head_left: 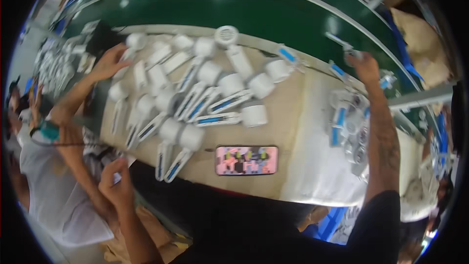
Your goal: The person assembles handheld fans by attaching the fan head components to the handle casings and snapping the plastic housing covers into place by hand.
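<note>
Right hand (366, 68), far right: the grip was pinched closed on a blurred white piece (346, 47). Left hand (117, 186), near left: the fingers were curled, but whether they held anything could not be told. White round-headed units (230, 84) crowded the left of the desk (278, 137) and loose pale parts (351, 126) its right; work appeared partway, with those parts seemingly left. A co-worker's hand (108, 63) reached the far-left units.

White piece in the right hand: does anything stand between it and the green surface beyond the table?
Nothing visible does: the white piece in the right hand shows directly against the green surface. A blue-marked packet sits lower in the picture, off that path. The piece's height cannot be told.
</note>
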The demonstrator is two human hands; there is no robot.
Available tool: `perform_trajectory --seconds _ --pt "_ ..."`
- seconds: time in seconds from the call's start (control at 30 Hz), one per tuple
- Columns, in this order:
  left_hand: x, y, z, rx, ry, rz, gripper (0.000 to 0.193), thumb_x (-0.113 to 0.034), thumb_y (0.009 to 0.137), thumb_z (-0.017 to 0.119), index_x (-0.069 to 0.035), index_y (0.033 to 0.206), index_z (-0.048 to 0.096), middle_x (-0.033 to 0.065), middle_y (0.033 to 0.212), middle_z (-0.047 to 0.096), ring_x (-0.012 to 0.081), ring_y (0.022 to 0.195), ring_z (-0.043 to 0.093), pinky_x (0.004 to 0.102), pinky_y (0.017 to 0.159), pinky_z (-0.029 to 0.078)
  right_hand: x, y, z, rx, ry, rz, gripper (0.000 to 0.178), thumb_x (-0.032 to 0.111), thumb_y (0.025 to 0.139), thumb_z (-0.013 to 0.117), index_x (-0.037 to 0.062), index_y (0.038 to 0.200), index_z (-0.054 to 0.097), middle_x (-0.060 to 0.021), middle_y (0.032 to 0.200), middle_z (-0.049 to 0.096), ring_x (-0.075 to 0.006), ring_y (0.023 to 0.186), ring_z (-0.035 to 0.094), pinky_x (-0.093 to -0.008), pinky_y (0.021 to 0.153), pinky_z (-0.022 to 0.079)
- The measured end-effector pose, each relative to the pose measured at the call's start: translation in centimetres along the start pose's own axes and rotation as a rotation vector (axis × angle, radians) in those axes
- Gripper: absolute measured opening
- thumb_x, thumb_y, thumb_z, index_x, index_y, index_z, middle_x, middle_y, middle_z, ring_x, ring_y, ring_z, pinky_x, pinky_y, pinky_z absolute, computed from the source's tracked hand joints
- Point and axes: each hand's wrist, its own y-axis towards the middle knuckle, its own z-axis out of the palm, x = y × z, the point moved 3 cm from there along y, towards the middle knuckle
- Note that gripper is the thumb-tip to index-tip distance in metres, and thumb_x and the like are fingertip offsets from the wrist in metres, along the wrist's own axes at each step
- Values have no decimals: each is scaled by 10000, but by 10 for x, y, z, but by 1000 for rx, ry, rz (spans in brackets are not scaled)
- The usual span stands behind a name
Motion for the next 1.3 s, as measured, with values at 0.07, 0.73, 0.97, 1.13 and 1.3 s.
perform_trajectory --seconds 0.07,0.73,0.97,1.13,1.3 --pt "-43 6 14 32 -156 -6 155 45 785 770 -13 771 628 96 815 699 177 749 645 275 698 490 39 -33 -47 28 233 -51 425 272 815 778 -36 1090 677 -136 946 729 -160 880 691 -294 788 531" --pt "-223 -24 129 984 -1590 -788 470 -172 999 577 -24 1420 427 100 1126 642 197 907 684 337 821 565 178 -327 -43 913 1692 388 444 421 1005 447 121 1332 465 -96 1064 625 -207 819 648 -338 649 535" --pt "-210 -12 113 925 -1544 -669 310 -140 986 597 -24 1267 538 102 1127 639 192 878 690 334 800 576 195 -358 -37 901 1442 -72 825 391 849 753 38 1469 338 -100 1240 576 -202 955 636 -395 833 544" --pt "-221 -10 102 940 -1472 -712 126 -158 985 575 -69 1066 535 145 1087 642 218 780 689 362 719 598 195 -341 -27 828 1763 108 795 314 879 692 -31 1483 307 -184 1408 508 -250 1089 638 -383 920 529" --pt "-217 -8 102 897 -1461 -694 317 -114 943 542 1 1238 539 151 1070 647 211 756 654 330 699 553 212 -333 -55 730 1679 -70 871 33 770 796 29 1489 304 -130 1294 554 -217 1146 600 -335 910 550"
